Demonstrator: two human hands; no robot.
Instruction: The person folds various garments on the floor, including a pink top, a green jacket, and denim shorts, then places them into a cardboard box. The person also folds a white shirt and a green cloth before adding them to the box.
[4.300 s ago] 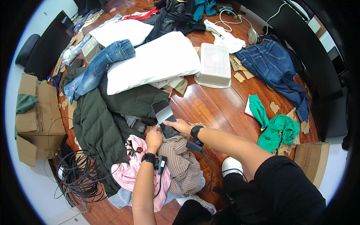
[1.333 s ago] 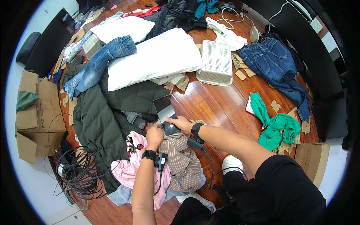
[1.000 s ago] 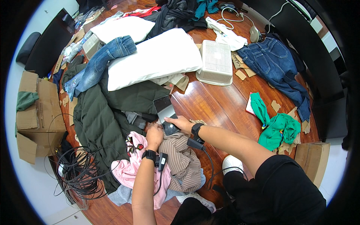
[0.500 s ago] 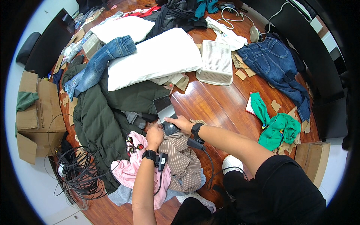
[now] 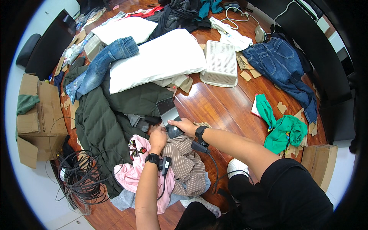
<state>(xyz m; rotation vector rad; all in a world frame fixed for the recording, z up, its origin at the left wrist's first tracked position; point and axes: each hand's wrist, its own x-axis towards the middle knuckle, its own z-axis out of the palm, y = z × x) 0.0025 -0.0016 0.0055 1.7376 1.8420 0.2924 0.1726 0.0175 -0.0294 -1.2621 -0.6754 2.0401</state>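
My right hand is closed around a dark, glossy smartphone, its thumb lying across the front. The phone is tilted above the clothes and reflects light. Just left of the phone's lower end, my left hand is curled shut over the pile; whatever its fingers hold, if anything, is hidden. Below the hands lie a pink garment with a dark and red pattern and a brown striped garment. A dark green quilted jacket spreads out to the left, with small grey cloths near my left hand.
White pillows and blue jeans lie beyond. An upturned beige basket stands at far centre. Green clothing and dark jeans lie right. Coiled black cable and a cardboard box are left.
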